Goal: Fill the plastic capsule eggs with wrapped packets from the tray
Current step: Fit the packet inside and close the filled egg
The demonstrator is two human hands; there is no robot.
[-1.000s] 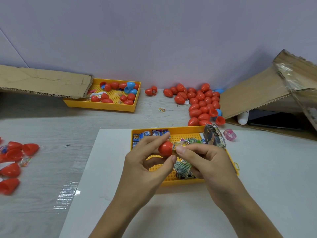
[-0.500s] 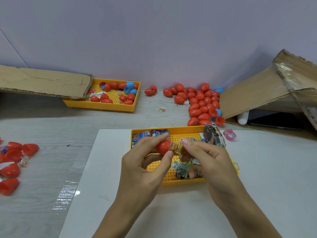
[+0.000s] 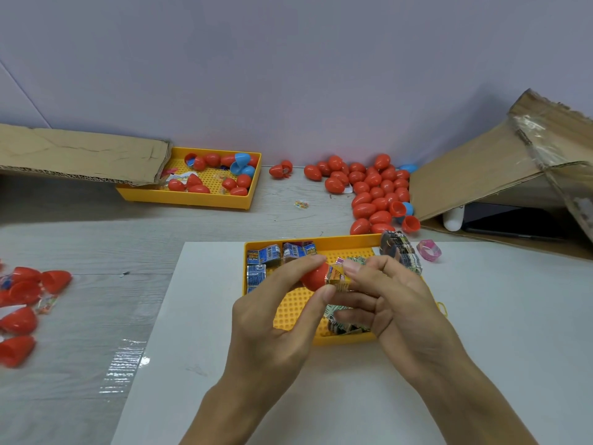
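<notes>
Both hands meet over tray (image 3: 345, 242): left hand (image 3: 276, 319) pinches egg half (image 3: 314, 277) (right hand (image 3: 394, 303), packet (image 3: 337, 276)).

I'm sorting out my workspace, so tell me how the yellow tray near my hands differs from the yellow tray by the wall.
The near yellow plastic tray holds wrapped printed packets; the far yellow plastic tray holds red and blue capsule eggs. The near tray sits on the white sheet; the far one on the grey wood surface, partly under a cardboard flap. Both have dotted floors.
</notes>
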